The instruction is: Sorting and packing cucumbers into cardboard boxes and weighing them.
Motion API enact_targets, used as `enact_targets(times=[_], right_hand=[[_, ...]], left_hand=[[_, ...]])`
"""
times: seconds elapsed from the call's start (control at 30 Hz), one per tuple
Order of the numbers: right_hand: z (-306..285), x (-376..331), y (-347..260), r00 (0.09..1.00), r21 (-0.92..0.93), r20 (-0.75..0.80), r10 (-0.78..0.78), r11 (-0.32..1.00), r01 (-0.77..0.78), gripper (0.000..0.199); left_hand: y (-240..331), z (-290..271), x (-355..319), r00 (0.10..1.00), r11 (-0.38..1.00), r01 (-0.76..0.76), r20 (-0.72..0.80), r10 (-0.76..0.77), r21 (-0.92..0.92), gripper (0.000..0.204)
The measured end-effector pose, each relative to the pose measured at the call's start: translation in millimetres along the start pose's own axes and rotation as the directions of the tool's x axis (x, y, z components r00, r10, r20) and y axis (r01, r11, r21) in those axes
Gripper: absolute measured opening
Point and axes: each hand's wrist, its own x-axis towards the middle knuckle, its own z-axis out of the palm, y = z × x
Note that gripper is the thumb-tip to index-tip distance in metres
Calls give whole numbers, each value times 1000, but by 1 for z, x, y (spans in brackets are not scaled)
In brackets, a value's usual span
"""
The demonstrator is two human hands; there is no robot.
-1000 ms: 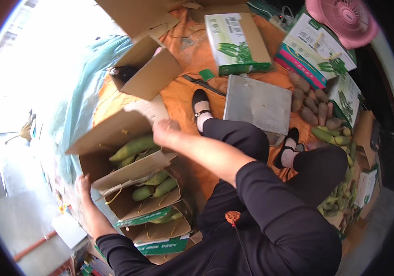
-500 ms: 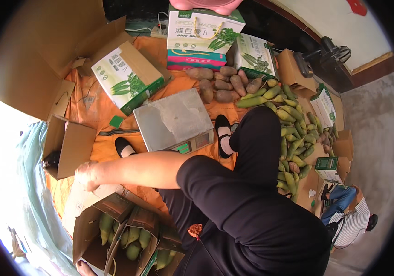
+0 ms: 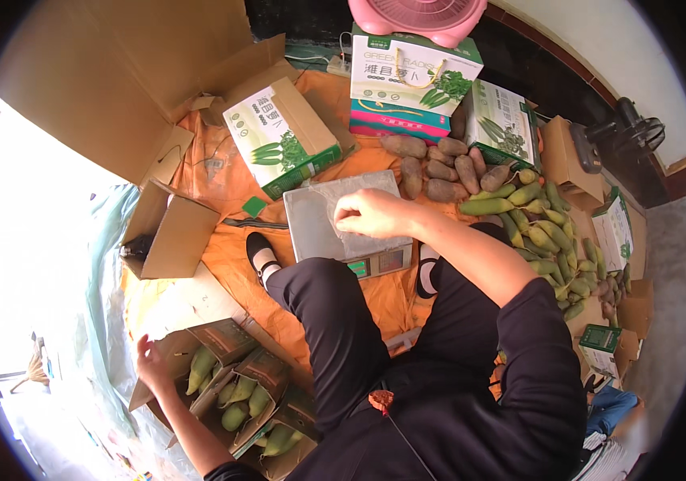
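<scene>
My right hand point(image 3: 367, 215) hovers over the grey scale point(image 3: 311, 212) between my feet. Its fingers curl inward, and no object shows in them. At the lower left, my left hand point(image 3: 153, 365) is raised beside an open cardboard carton point(image 3: 227, 341), fingers apart and holding nothing visible. Green radishes point(image 3: 239, 390) lie inside this carton and the cartons next to it. To the right of the scale is a large heap of green radishes point(image 3: 547, 236), with several brownish-red tubers point(image 3: 441, 171) at its far end.
A white-and-green printed carton point(image 3: 279, 140) lies beyond the scale. Stacked boxes point(image 3: 415, 72) at the back carry a pink appliance point(image 3: 419, 18). An open box point(image 3: 168, 232) stands left; a black fan point(image 3: 635, 132) is far right. Another person point(image 3: 609, 413) sits at the lower right.
My right hand has drawn back from the left-side cartons to above the scale. My left hand has come up beside the radish carton. The whole view has shifted.
</scene>
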Motion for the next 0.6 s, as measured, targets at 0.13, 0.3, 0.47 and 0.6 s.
enact_targets(times=[0.13,0.3,0.47,0.6], right_hand=[[2,-24,23,999,4,-33,-2,1000,3,21],[7,-38,48,998,-152,46,52,987,-44,20],[6,-57,45,997,-448,79,-26,892,59,24],[-5,-70,48,991,-415,125,-48,905,96,23]], left_hand=[[76,50,9,943,973,-194,250,220,-125,25],[178,119,24,719,825,-535,415,558,-184,30],[286,183,46,592,721,-693,574,566,4,34],[355,248,61,444,518,-854,584,680,46,30]])
